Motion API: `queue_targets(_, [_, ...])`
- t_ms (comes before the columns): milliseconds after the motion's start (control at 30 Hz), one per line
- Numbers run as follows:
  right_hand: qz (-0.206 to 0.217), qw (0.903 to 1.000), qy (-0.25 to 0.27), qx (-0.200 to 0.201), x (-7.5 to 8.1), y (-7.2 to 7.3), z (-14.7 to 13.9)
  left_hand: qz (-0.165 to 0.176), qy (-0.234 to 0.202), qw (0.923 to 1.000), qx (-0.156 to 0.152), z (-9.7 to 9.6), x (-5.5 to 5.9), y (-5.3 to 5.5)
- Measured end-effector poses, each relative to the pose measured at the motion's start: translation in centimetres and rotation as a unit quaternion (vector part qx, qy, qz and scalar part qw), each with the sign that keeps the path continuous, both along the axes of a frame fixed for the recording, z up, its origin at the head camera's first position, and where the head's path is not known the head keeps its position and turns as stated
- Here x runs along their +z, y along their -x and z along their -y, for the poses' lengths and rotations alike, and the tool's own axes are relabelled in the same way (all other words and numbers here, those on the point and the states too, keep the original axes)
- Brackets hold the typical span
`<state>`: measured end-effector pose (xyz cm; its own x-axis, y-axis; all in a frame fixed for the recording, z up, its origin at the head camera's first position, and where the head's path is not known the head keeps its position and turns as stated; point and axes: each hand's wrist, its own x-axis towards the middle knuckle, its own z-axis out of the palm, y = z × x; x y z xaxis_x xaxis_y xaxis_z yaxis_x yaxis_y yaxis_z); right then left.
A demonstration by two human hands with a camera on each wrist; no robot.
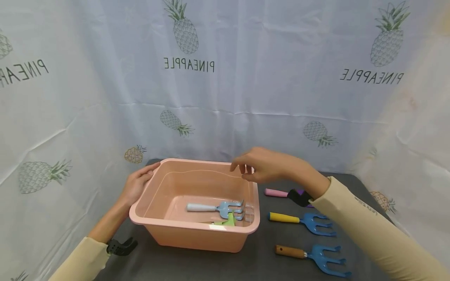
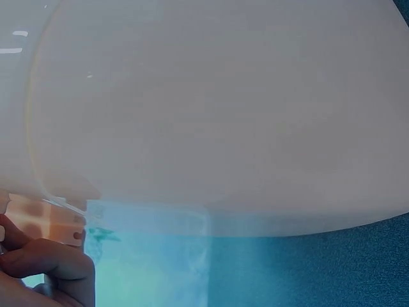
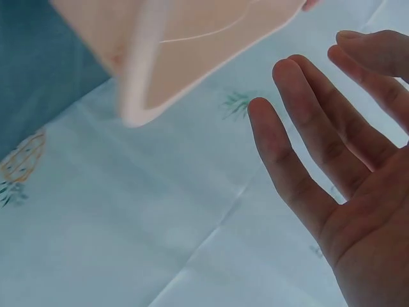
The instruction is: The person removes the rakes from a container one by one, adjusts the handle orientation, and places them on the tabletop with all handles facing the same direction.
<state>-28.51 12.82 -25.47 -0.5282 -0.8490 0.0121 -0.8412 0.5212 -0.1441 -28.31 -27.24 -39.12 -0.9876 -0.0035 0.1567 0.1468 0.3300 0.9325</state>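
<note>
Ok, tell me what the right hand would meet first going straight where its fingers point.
Probably the pink tub, around its far side; depth between it and the right hand is unclear.

Peach rectangular basin (image 1: 197, 238), upright on the dark table (image 1: 261, 255), white-handled blue fork (image 1: 225, 208) and green-headed tool (image 1: 230, 221) inside.

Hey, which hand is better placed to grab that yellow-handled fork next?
Likely the right hand: it's empty, on the same side of the basin as the fork. The left hand grips the basin's opposite rim, farther from the fork.
</note>
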Motion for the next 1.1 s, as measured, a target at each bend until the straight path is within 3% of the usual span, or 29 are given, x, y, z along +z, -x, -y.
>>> queue_targets(200, [0.008, 0.9993, -0.028, 0.023, 0.6, 1.5, 3.3, -0.001, 0.001, 1.0000, -0.004, -0.2, 0.2, -0.1])
queue_targets(333, [0.024, 0.9984, -0.044, 0.026, 0.2, 2.5, 5.5, -0.003, -0.002, 1.0000, -0.001, -0.3, 0.2, 0.1])
queue_targets(500, [0.062, 0.9969, -0.046, 0.019, -1.3, 3.6, 7.8, -0.002, 0.001, 1.0000, 0.004, -0.2, 0.2, 0.0])
queue_targets(633, [0.081, 0.9958, -0.040, 0.014, -2.8, 4.5, 9.4, 0.002, 0.011, 0.9999, -0.009, 0.0, 0.3, -0.2])
queue_targets(1100, [0.111, 0.9922, -0.056, 0.010, -7.4, 6.4, 13.4, 0.000, 0.018, 0.9998, -0.007, 0.3, 0.2, -0.1])
